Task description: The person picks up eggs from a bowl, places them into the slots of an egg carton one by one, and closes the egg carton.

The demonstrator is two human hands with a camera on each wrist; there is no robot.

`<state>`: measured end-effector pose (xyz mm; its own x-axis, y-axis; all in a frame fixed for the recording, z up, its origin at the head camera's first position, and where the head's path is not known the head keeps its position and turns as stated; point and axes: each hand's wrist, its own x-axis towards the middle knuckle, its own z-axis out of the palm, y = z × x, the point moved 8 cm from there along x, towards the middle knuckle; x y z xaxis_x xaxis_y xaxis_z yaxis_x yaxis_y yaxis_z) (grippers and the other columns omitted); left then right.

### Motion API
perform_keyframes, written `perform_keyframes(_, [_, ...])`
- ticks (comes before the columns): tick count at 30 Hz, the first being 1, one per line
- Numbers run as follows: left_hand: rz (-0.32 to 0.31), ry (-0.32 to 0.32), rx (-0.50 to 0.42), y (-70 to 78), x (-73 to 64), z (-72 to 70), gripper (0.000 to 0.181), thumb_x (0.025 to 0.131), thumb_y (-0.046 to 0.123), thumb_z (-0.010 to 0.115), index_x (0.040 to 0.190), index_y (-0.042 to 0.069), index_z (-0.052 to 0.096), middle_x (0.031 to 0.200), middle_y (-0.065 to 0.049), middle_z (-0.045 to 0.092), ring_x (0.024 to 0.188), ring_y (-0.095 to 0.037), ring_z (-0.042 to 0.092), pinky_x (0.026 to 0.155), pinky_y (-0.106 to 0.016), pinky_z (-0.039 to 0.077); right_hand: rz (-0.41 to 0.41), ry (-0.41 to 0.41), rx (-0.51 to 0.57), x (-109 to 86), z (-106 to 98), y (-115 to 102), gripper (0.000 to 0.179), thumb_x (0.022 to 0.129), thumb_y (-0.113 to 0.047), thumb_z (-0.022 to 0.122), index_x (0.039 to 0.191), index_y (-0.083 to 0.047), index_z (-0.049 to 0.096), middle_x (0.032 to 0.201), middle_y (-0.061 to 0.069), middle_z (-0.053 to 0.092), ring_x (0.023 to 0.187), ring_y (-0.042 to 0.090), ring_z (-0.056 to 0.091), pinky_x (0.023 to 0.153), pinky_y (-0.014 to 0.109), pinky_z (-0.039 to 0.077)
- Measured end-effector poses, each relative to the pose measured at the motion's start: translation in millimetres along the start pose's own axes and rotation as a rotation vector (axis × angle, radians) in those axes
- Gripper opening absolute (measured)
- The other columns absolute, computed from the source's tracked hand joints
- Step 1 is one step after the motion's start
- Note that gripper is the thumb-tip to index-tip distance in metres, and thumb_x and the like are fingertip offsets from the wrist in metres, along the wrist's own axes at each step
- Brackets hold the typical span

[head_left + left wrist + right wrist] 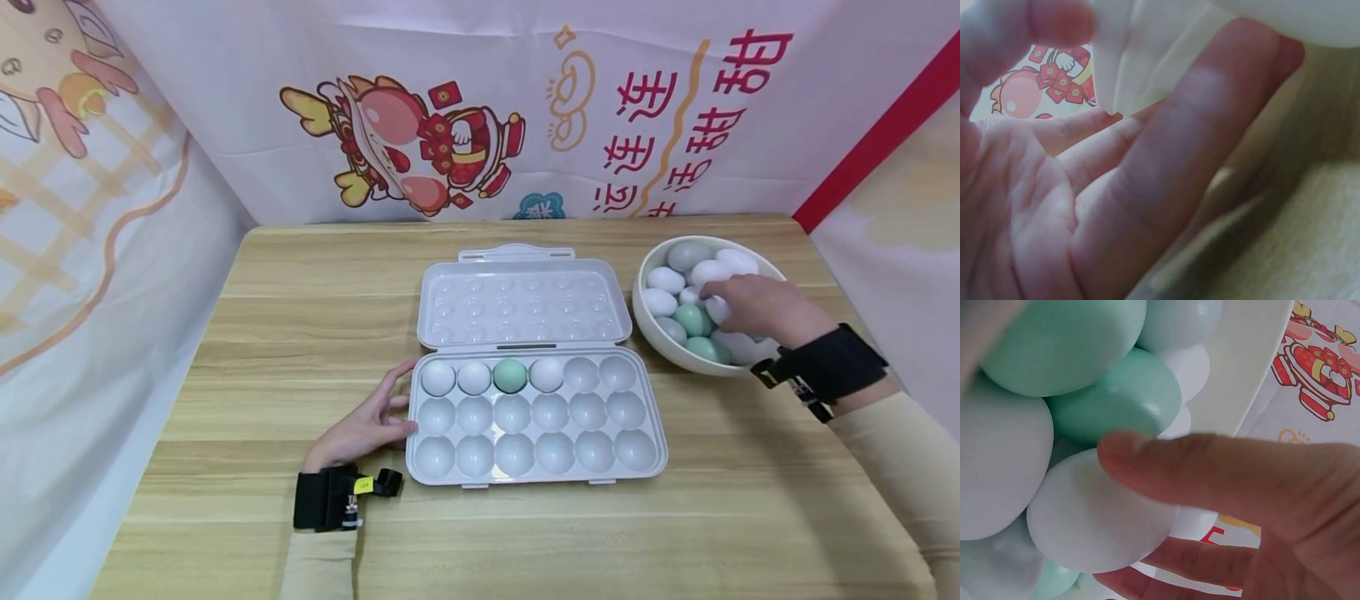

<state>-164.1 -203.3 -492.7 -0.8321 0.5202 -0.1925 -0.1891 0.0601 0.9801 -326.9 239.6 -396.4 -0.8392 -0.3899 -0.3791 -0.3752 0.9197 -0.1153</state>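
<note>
A light grey egg box (536, 486) lies open, its lid (525, 304) folded back. In its back row, from the left, sit a white egg (438, 377), another white egg (474, 377), a green egg (510, 376) and a further white egg (546, 375). My left hand (363, 427) touches the box's left side with fingers spread and loosely bent. My right hand (765, 307) reaches into a cream bowl (652, 327) of eggs at the right. Its thumb and fingers pinch a white egg (1100, 515) among the others.
White, green and greyish eggs (686, 255) fill the bowl, which stands near the back right of the wooden table (315, 317). The other hollows of the box hold nothing. A printed cloth (247, 108) hangs behind the table and along its sides.
</note>
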Motion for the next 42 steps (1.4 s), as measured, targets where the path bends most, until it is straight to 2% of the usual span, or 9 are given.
perform_keyframes(6, [0.004, -0.007, -0.011, 0.1, 1.5, 1.1, 0.089, 0.092, -0.004, 0.060, 0.155, 0.019, 0.001, 0.135, -0.038, 0.040, 0.096, -0.035, 0.065, 0.082, -0.043, 0.055, -0.022, 0.012, -0.008, -3.2, -1.9, 1.4, 0.039, 0.081, 0.000, 0.072, 0.118, -0.001, 0.061, 0.095, 0.016, 0.060, 0.082, 0.031, 0.049, 0.066, 0.044, 0.047])
perform_keyframes(15, [0.013, -0.003, 0.000, 1.0, 0.8, -0.2, 0.089, 0.093, -0.003, 0.060, 0.155, 0.019, 0.001, 0.136, -0.039, 0.038, 0.097, -0.035, 0.065, 0.082, -0.042, 0.055, -0.029, 0.029, -0.048, -11.2, -9.0, 2.4, 0.040, 0.080, -0.002, 0.073, 0.118, -0.003, 0.059, 0.096, 0.016, 0.062, 0.083, 0.030, 0.052, 0.069, 0.050, 0.049])
perform_keyframes(23, [0.006, -0.001, 0.007, 0.4, 0.6, 0.0, 0.089, 0.093, -0.002, 0.060, 0.155, 0.019, 0.000, 0.136, -0.039, 0.038, 0.098, -0.035, 0.065, 0.081, -0.042, 0.055, -0.003, 0.044, -0.059, -22.8, -17.3, 1.8, 0.042, 0.080, -0.006, 0.074, 0.119, -0.005, 0.058, 0.094, 0.015, 0.061, 0.080, 0.029, 0.051, 0.064, 0.045, 0.049])
perform_keyframes(32, [-0.005, 0.002, 0.014, -0.5, 1.4, -0.6, 0.089, 0.093, -0.002, 0.060, 0.155, 0.020, 0.000, 0.136, -0.038, 0.038, 0.100, -0.037, 0.064, 0.082, -0.042, 0.055, -0.031, 0.099, -0.073, -39.7, -31.0, -13.2, 0.047, 0.079, -0.009, 0.077, 0.122, -0.005, 0.057, 0.095, 0.017, 0.062, 0.072, 0.027, 0.051, 0.055, 0.037, 0.045])
perform_keyframes(42, [0.003, 0.002, 0.027, 0.8, 1.4, -0.2, 0.089, 0.093, -0.002, 0.060, 0.155, 0.020, 0.001, 0.136, -0.038, 0.039, 0.098, -0.036, 0.064, 0.082, -0.042, 0.055, -0.080, 0.208, -0.132, -57.1, -43.5, -39.1, 0.049, 0.078, -0.012, 0.080, 0.121, -0.007, 0.059, 0.099, 0.018, 0.064, 0.064, 0.023, 0.052, 0.048, 0.034, 0.041])
